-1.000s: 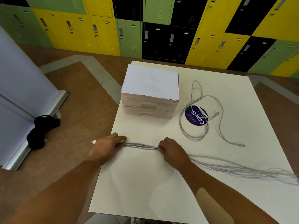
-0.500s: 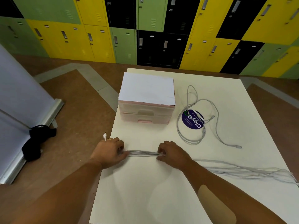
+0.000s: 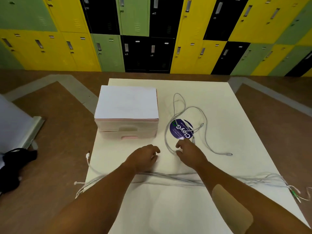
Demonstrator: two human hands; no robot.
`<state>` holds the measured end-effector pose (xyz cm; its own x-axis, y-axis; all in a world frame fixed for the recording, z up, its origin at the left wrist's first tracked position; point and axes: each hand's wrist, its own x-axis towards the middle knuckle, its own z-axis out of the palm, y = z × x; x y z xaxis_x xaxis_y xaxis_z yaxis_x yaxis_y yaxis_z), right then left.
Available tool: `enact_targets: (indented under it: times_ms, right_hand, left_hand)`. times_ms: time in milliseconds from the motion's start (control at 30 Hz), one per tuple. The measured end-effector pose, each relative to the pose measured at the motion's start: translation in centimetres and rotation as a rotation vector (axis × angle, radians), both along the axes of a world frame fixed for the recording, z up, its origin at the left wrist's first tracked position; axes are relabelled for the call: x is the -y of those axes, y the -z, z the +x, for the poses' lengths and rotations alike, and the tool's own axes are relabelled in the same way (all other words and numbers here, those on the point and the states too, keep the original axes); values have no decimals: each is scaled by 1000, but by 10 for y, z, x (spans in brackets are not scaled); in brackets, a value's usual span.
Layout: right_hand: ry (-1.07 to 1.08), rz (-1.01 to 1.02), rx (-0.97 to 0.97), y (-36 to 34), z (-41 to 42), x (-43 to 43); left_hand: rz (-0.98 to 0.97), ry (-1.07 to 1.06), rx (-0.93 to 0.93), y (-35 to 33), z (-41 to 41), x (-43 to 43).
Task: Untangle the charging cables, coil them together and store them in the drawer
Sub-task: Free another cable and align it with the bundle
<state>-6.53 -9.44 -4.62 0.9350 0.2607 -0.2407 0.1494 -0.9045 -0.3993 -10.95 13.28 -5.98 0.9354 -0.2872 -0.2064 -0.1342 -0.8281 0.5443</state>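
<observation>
Head view, only cam. Both forearms reach up from the bottom edge toward frame centre, palms down over the white table (image 3: 211,98). Left hand (image 3: 143,157) sits just left of centre, fingers curled loosely, hovering w/ nothing in it; can't tell if the fingertips touch the tabletop. Right hand (image 3: 189,152) is right of centre, fingers bent & spread a bit, tips at the near edge of the loose cable loop (image 3: 185,112). Looks like thumb & forefinger are at that strand, but can't tell if it's actually pinched. Tan patch (image 3: 231,208) on the right forearm, lower right.

Straightened cable bundle (image 3: 168,177) lies in a band across the lower-middle of the frame, passing under both forearms, not held. Its left ends hang off the table's left edge w/ white plugs showing; right ends fan out at the table's right edge, one w/ a green tip.

Loose cable loop is grey, untidy, right of centre, draped over a round purple sticker (image 3: 181,129); one plug end trails out to the right.

Drawer unit (image 3: 126,115), pink & white, two drawers, both closed, upper left of table. Coloured lockers (image 3: 152,31) fill the top of the frame.
</observation>
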Motion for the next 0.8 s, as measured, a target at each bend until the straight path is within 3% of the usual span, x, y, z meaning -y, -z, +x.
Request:
enact_targets:
  times_ms: [267,433,533,667,800]
  right_hand:
    - [-47,-22,-68,16,14,28]
    - [161,309,16,-3,35,43]
    - [261,513,93,-34,46,45]
    - [261,722,205,-70,42,40]
    - [198,701,222,-73,30,40]
  left_hand:
    - [-118,-82,7,4,48,62]
    - [-73,-83,22,8,65,75]
    - [-147,-160,-17,7,75,82]
    - [-394,-320,-19,-6,92,97]
    - [-898,-675,-51,-54,115,115]
